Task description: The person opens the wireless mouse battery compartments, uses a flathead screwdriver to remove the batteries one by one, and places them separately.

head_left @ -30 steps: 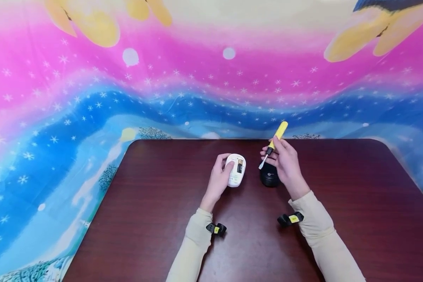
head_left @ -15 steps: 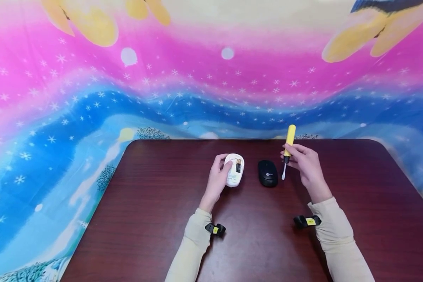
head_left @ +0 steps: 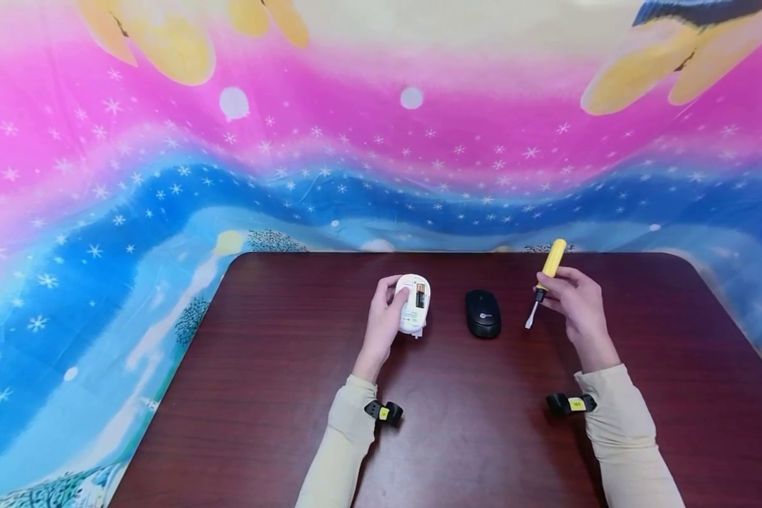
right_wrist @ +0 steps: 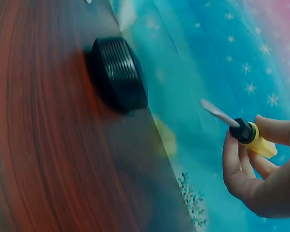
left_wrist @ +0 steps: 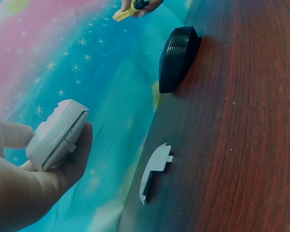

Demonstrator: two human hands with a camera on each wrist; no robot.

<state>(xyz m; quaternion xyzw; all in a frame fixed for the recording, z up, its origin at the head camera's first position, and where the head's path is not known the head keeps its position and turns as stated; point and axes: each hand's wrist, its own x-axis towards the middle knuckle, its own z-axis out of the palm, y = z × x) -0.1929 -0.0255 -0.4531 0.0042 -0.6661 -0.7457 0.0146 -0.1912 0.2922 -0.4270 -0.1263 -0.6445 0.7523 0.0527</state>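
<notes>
My left hand (head_left: pixel 383 321) grips a white computer mouse (head_left: pixel 411 319) above the table, its underside facing up. A battery (head_left: pixel 420 295) shows in the mouse's uncovered compartment. Below it, in the left wrist view, a thin white plastic cover (left_wrist: pixel 154 166) lies on the table; the head view shows only a sliver of it. Farther right, my right hand (head_left: pixel 576 302) pinches a flat-blade screwdriver (head_left: pixel 552 258) by the lower part of its yellow handle. The blade slants down to the left, apart from everything. On the table between both hands rests a black computer mouse (head_left: pixel 483 314).
The dark red-brown wooden table (head_left: pixel 470 437) has rounded far corners. Behind its far edge hangs a pink and blue cloth (head_left: pixel 381 155) printed with snowflakes. Each sleeve carries a black wrist camera (head_left: pixel 570 404).
My right hand has moved right with the screwdriver, away from the black mouse, uncovering it in the head view. The left hand has shifted slightly left with the white mouse; the cover's edge now shows.
</notes>
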